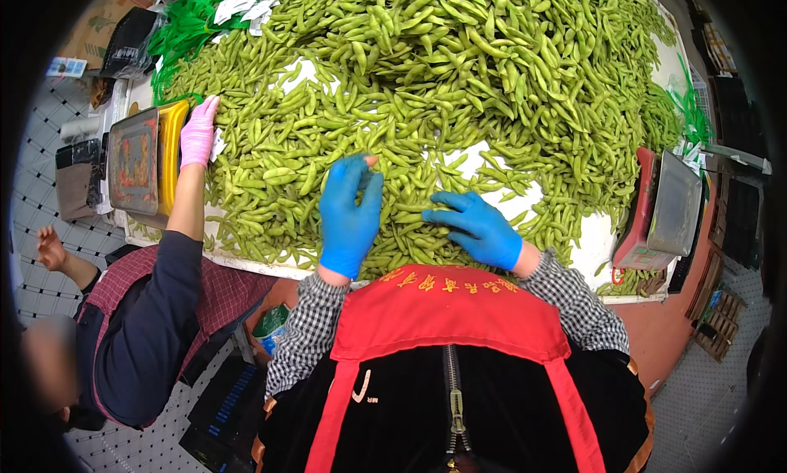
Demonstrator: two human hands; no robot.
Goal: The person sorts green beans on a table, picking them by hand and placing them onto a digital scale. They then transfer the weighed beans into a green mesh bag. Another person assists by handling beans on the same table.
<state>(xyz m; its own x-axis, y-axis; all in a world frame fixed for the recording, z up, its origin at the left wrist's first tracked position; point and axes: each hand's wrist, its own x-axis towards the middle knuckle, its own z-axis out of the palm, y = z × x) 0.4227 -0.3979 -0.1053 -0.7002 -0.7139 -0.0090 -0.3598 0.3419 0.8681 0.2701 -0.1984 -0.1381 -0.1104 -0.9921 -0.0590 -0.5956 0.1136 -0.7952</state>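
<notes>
Green soybean pods [276, 165] cover most of the white tabletop [593, 239] before me. My left hand [350, 221], in a blue glove, lies cupped on the pods near the front edge. A bare fingertip pokes through the glove, and the thumb stands apart from the other fingers. Its palm is hidden, so I cannot tell whether pods are inside it. To the right, my right hand [482, 227], also blue-gloved, has its fingers spread over the pods, with no pod visibly gripped. A patch of white table shows just beyond it.
A taller pod heap [467, 49] rises at the back. On the left, a co-worker's pink-gloved hand [198, 133] is beside a yellow scale [172, 165]. A red scale [642, 215] stands at the right. Green mesh bags [184, 33] with white tags lie back left.
</notes>
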